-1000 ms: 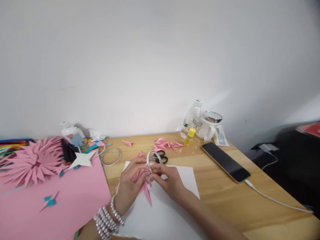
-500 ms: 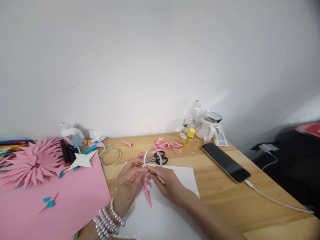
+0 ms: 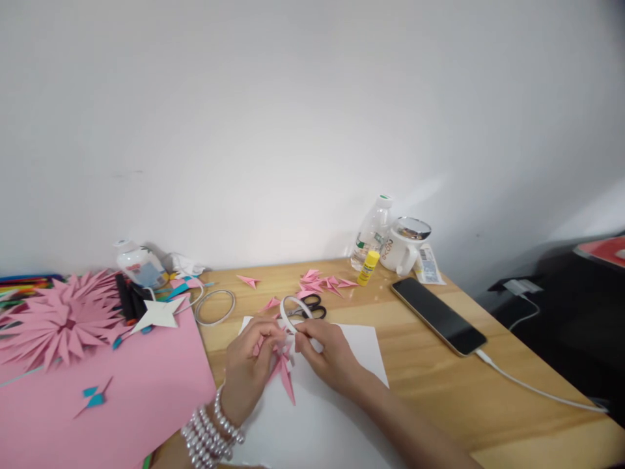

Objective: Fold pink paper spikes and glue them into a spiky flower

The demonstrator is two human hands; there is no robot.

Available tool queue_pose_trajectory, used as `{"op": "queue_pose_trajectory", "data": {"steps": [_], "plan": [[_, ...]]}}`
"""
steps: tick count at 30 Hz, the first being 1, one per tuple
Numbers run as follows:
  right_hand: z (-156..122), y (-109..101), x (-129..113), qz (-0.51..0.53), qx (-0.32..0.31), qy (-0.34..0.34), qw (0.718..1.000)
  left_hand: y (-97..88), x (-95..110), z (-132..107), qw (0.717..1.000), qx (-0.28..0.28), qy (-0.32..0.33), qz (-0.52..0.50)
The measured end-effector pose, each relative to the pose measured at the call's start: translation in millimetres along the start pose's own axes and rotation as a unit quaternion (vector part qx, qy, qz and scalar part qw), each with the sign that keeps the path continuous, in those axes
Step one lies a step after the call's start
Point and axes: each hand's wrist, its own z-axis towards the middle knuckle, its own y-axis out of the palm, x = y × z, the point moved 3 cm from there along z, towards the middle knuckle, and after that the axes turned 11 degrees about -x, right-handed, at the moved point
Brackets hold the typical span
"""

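Note:
Over a white sheet of paper, my left hand is closed with its fingertips on folded pink paper pieces, which point down between my hands. A small white bit shows on one of them. My right hand pinches a thin white ring, which looks like a nearly used-up tape roll, and holds it upright and tilted. Black-handled scissors lie just behind the ring, partly hidden by it. Several more folded pink pieces rest beyond the scissors.
A yellow glue stick, a bottle, a mug and a charging phone are on the right. To the left are another thin ring, a white paper star and a large pink folded-paper flower on pink paper.
The white ring has tilted to the left. My right fingers have moved slightly away from my left fingertips. The camera view has shifted a little.

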Motion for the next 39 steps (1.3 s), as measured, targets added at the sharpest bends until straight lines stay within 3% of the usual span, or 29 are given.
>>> {"op": "queue_pose_trajectory", "data": {"steps": [4, 8, 12, 15, 24, 28, 30, 35, 39], "plan": [[0, -1, 0, -0.035, 0.056, -0.016, 0.998, 3.2, -7, -3, 0.999, 0.016, -0.016, -0.04], [-1, -2, 0, -0.04, 0.073, -0.028, 0.996, 5.8, -14, -5, 0.998, 0.022, -0.013, -0.053], [-2, -1, 2, -0.051, 0.087, -0.027, 0.995, 6.3, -13, -6, 0.999, -0.01, -0.017, -0.033], [-2, -2, 1, -0.057, 0.106, -0.028, 0.992, 7.4, -10, -3, 0.995, -0.045, -0.03, -0.088], [1, -6, -9, 0.02, 0.125, -0.01, 0.992, 10.7, -11, 3, 0.938, -0.091, -0.114, -0.316], [0, -13, 0, 0.105, 0.114, 0.05, 0.987, 8.4, -12, 5, 0.917, -0.093, -0.121, -0.368], [0, -21, 9, 0.116, 0.136, 0.089, 0.98, 4.1, -14, 7, 0.906, -0.067, -0.131, -0.397], [1, -29, 24, -0.057, 0.183, 0.09, 0.977, -7.1, -23, 13, 0.9, 0.031, -0.181, -0.394], [0, -20, 25, -0.191, 0.164, 0.097, 0.963, -3.4, -26, 12, 0.902, 0.011, -0.201, -0.383]]}}
